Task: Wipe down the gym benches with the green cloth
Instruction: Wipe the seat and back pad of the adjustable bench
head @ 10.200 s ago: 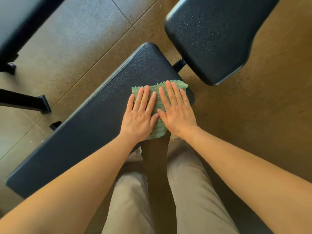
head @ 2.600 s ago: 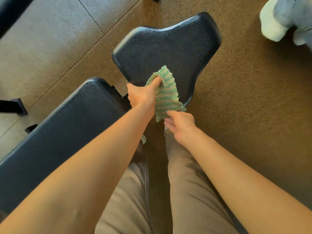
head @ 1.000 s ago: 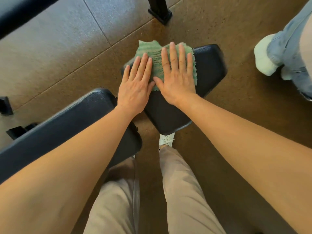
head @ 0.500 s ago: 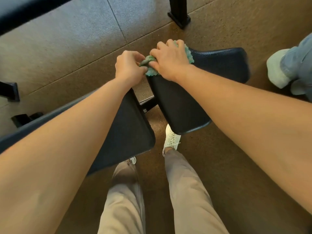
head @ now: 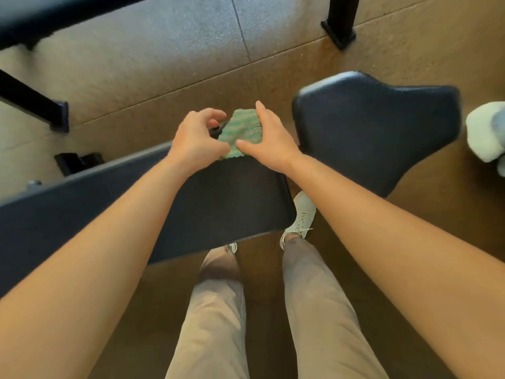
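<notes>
The green cloth [head: 241,132] hangs bunched between my two hands, just above the far end of the long black bench pad [head: 218,198]. My left hand [head: 195,139] pinches the cloth's lower left edge with curled fingers. My right hand [head: 269,139] holds its right side, thumb under the cloth and fingers along its edge. The shorter black seat pad [head: 379,127] lies to the right, apart from both hands. Part of the cloth is hidden behind my fingers.
A black upright post [head: 340,20] stands on the floor at the top right. Black frame legs [head: 35,105] and another dark bench [head: 54,15] are at the left. Another person's white shoe [head: 486,135] is at the right edge. My own legs and shoes [head: 299,217] stand below the bench.
Both hands have lifted the cloth off the seat pad and drawn it left, over the end of the long pad. The view has shifted, so the seat pad now lies to the right.
</notes>
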